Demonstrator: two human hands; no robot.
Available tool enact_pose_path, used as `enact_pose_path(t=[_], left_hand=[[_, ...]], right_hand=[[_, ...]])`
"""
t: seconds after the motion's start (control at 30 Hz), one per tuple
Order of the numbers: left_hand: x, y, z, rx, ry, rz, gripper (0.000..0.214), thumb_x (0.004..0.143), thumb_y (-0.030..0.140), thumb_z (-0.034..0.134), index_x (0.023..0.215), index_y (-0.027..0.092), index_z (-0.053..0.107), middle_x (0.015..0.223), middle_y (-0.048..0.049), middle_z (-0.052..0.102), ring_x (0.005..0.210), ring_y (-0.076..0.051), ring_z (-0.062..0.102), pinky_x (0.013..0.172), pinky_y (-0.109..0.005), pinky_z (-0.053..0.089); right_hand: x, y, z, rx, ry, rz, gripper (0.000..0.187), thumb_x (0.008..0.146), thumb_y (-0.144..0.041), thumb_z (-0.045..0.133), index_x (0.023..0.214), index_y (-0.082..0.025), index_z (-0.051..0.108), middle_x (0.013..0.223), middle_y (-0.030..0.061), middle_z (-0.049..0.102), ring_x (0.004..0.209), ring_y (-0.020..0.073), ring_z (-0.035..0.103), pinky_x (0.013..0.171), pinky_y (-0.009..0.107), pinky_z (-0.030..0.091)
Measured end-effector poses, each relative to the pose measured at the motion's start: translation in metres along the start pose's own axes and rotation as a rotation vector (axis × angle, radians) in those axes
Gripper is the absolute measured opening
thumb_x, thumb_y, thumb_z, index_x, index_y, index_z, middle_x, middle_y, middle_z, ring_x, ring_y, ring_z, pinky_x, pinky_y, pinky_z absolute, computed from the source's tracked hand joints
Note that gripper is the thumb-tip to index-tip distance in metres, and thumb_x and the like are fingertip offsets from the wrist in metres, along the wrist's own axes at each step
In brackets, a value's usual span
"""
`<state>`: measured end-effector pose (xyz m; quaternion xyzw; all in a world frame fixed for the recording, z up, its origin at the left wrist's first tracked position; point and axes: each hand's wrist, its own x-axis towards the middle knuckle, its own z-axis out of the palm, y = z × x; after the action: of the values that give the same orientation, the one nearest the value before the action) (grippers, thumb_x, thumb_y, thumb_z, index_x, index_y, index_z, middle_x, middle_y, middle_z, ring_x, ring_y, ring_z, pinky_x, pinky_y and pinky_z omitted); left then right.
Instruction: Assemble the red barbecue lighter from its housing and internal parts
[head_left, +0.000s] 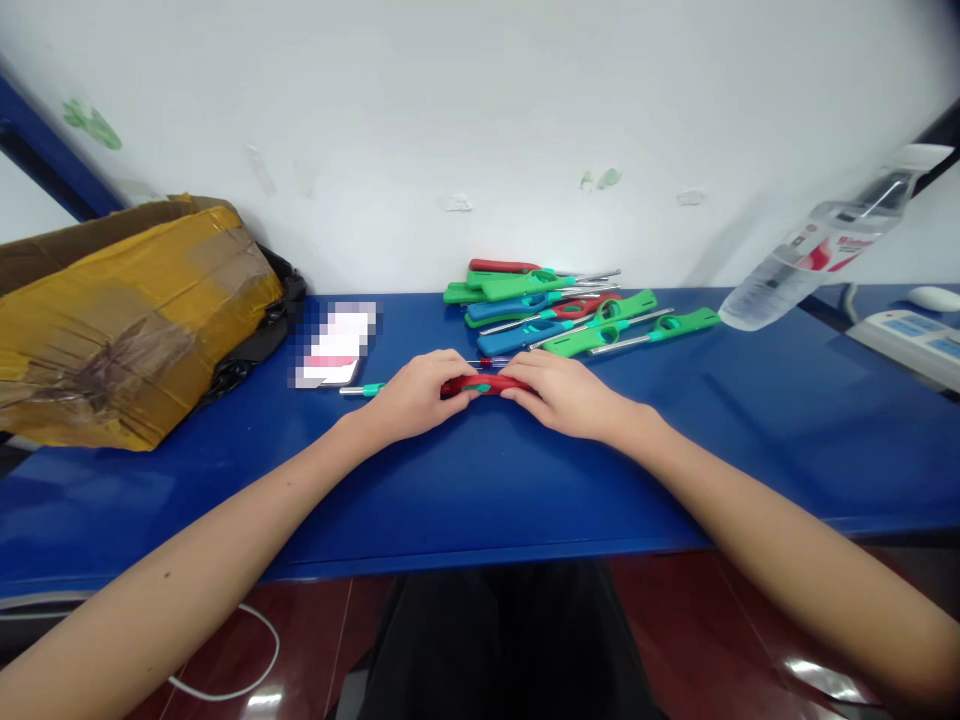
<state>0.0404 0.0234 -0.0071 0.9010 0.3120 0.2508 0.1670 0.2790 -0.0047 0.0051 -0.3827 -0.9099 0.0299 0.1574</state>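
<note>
A red long-nosed lighter with a teal trigger [484, 384] lies across the blue table [480, 480], held at both ends. My left hand [417, 395] is closed on its left part, and the metal nozzle tip [356, 390] pokes out past that hand. My right hand [564, 392] is closed on the right end of the handle. Just behind the hands lies a pile of several more such lighters [562, 310] in green, blue and red, their metal tubes pointing right.
A taped cardboard box [120, 320] on black plastic stands at the left. A blurred card [334, 345] lies near it. A tilted plastic bottle [817, 255] and a white power strip [911, 340] are at the right. A white cable [247, 660] lies on the floor.
</note>
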Motion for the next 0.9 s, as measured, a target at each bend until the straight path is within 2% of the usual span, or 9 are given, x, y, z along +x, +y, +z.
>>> enact_pose_path(t=[0.2,0.43,0.67,0.9], left_hand=[[-0.0001,0.0016,0.0011,-0.017,0.029,-0.019,0.012,0.09,0.027,0.06,0.092,0.019,0.069,0.084,-0.0011,0.062,0.07,-0.012,0.055,0.066,-0.026,0.043],[0.0005,0.0035,0.0008,-0.032,0.04,-0.035,0.015,0.089,0.032,0.065,0.09,0.019,0.072,0.077,-0.0002,0.06,0.067,-0.012,0.055,0.063,-0.026,0.041],[0.001,0.0094,0.0009,-0.025,-0.001,-0.036,0.018,0.091,0.03,0.062,0.101,0.021,0.073,0.08,-0.0004,0.06,0.069,-0.013,0.056,0.066,-0.026,0.042],[0.0016,0.0102,-0.002,0.015,-0.02,-0.042,0.019,0.092,0.032,0.061,0.098,0.018,0.072,0.081,-0.0019,0.063,0.069,-0.014,0.055,0.063,-0.026,0.04]], right_hand=[[0.0002,-0.0002,-0.0023,0.043,-0.011,0.012,0.028,0.1,-0.031,0.045,0.105,-0.015,0.067,0.095,0.01,0.067,0.087,0.0233,0.06,0.077,0.035,0.046],[0.0009,-0.0032,-0.0086,0.089,-0.058,0.01,0.028,0.101,-0.031,0.043,0.104,-0.015,0.067,0.093,0.0094,0.066,0.085,0.0224,0.059,0.075,0.034,0.046],[0.0008,-0.0034,-0.0065,0.122,-0.057,-0.005,0.03,0.101,-0.033,0.043,0.105,-0.015,0.067,0.095,0.01,0.066,0.087,0.0228,0.06,0.078,0.035,0.046],[0.0015,-0.0017,-0.0063,0.125,-0.06,-0.011,0.031,0.101,-0.033,0.042,0.105,-0.015,0.068,0.095,0.0096,0.067,0.086,0.0223,0.06,0.077,0.035,0.046]])
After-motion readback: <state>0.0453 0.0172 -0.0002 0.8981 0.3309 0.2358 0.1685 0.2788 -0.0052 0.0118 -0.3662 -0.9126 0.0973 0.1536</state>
